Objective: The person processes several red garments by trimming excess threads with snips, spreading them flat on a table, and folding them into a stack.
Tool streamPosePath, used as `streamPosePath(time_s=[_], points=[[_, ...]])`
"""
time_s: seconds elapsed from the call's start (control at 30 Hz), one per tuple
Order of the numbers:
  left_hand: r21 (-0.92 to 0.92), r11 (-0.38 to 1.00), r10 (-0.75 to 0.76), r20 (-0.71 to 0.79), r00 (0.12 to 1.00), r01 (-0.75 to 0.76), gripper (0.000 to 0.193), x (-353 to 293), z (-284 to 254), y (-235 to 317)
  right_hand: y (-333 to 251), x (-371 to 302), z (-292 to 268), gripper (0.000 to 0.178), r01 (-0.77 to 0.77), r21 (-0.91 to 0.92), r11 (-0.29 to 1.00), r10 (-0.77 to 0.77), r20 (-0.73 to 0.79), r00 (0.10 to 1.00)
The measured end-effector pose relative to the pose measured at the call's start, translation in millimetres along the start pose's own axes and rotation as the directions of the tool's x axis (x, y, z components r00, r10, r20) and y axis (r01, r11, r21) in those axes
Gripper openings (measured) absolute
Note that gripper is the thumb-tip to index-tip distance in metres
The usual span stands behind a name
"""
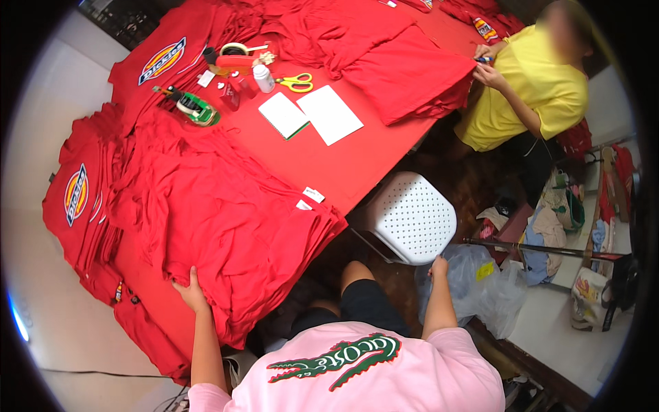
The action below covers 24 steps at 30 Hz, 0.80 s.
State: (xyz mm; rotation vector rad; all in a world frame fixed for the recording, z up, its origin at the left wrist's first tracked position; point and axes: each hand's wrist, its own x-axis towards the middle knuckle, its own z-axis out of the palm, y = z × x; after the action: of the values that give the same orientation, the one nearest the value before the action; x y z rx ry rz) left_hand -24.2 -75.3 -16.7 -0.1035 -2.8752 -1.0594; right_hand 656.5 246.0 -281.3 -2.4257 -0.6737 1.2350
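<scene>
My left hand (pixel 191 291) lies against the near edge of a pile of red T-shirts (pixel 199 206) on the red-covered table. Its thumb and fingers are spread apart on the cloth. To the right, my right hand (pixel 438 266) is closed on the near corner of a white plastic seat (pixel 415 216) full of small holes. Whether it is a chair or a stool I cannot tell. The seat stands beside the table's edge, partly under it.
On the table (pixel 329 168) are yellow scissors (pixel 296 83), a spiral notepad (pixel 283 115), white paper (pixel 331 115), a white bottle (pixel 263 78) and a green tape dispenser (pixel 197 108). A person in yellow (pixel 528 82) handles red cloth across. Clear plastic bags (pixel 473 285) lie right.
</scene>
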Motion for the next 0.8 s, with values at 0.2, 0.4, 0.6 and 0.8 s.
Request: streamPosePath(time_s=[0.2, 0.4, 0.6, 0.8], points=[[-0.013, 0.999, -0.038, 0.027, 0.999, 0.039, 0.107, -11, 2, 21, -33, -23, -10, 0.041, 0.461, -0.412, 0.786, -0.592, -0.290, 0.752], [-0.030, 0.999, -0.034, -0.008, 0.999, 0.034, 0.106, -10, 0, 7, -146, -81, -11, 0.036, 0.730, -0.324, 0.601, -0.764, 0.035, 0.645], [-0.098, 0.994, -0.047, 0.021, 0.999, 0.049, 0.106, 11, -6, -14, -263, -137, 29, 0.029, 0.849, 0.136, 0.510, -0.860, 0.099, 0.501], [-0.307, 0.951, -0.005, 0.058, 0.998, 0.022, 0.097, 23, 2, -45, -325, -192, 105, 0.017, 0.605, 0.566, 0.560, -0.824, 0.307, 0.476]])
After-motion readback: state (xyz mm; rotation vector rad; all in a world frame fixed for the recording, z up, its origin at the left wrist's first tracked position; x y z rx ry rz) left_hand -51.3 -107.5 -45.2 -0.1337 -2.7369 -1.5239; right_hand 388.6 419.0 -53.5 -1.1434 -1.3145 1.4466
